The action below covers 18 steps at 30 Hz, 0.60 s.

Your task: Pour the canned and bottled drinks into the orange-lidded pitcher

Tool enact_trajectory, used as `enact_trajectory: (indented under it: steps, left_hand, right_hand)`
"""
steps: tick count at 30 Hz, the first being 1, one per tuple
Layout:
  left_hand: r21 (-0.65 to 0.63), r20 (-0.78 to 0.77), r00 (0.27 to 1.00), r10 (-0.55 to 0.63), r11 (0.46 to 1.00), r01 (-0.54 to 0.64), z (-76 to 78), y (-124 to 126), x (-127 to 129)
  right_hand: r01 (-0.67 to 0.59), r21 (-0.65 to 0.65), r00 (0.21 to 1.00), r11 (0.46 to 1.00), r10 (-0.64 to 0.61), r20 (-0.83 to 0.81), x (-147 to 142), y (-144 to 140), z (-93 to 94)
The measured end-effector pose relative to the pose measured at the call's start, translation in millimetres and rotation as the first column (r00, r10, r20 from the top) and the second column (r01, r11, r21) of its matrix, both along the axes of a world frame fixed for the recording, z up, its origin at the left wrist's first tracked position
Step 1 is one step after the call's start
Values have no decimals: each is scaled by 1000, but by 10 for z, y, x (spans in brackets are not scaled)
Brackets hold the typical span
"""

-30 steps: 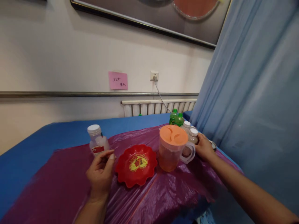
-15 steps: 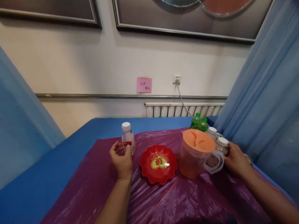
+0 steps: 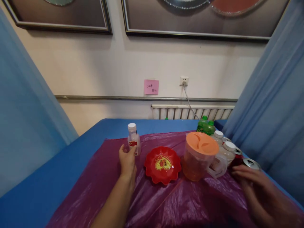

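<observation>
My left hand (image 3: 127,161) rests on the purple plastic sheet (image 3: 152,202), fingers apart, just touching or beside a small clear bottle (image 3: 133,139) with a white cap and red label. My right hand (image 3: 255,186) hovers low at the right, fingers loosely spread, holding nothing, just in front of two drink cans (image 3: 247,162). Between the hands stand a red scalloped plate (image 3: 162,164) and a clear jug (image 3: 199,156) with an orange lid and amber liquid. Two white-capped bottles (image 3: 226,148) stand behind the jug's handle.
Two green bottles (image 3: 205,125) stand behind the jug at the back. The table (image 3: 71,158) has a blue cover under the purple sheet. Blue curtains (image 3: 273,104) hang at both sides. A radiator, wall socket with cable and pink note are on the wall behind.
My right hand has let go of the white-capped bottle and pulled back toward me. My left hand stayed by the small bottle. The view shifted slightly, showing the cans.
</observation>
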State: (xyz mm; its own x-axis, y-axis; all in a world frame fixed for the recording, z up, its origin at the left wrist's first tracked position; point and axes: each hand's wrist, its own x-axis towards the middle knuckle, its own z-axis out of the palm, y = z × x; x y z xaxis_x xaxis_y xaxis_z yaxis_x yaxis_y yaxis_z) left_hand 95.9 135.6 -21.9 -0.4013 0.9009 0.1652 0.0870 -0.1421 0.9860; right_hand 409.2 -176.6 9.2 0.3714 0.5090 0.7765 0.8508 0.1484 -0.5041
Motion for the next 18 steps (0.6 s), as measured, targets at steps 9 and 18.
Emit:
enact_trajectory:
  steps: [9, 18]
  left_hand:
    - [-50, -55, 998, -3, 999, 0, 182, -77, -165]
    - [38, -274, 959, -73, 995, 87, 176, 233, -77]
  right_hand:
    - [-521, -499, 801, 692, 598, -8, -738, 260, -511]
    - [-509, -630, 800, 587, 592, -94, -761, 305, -915]
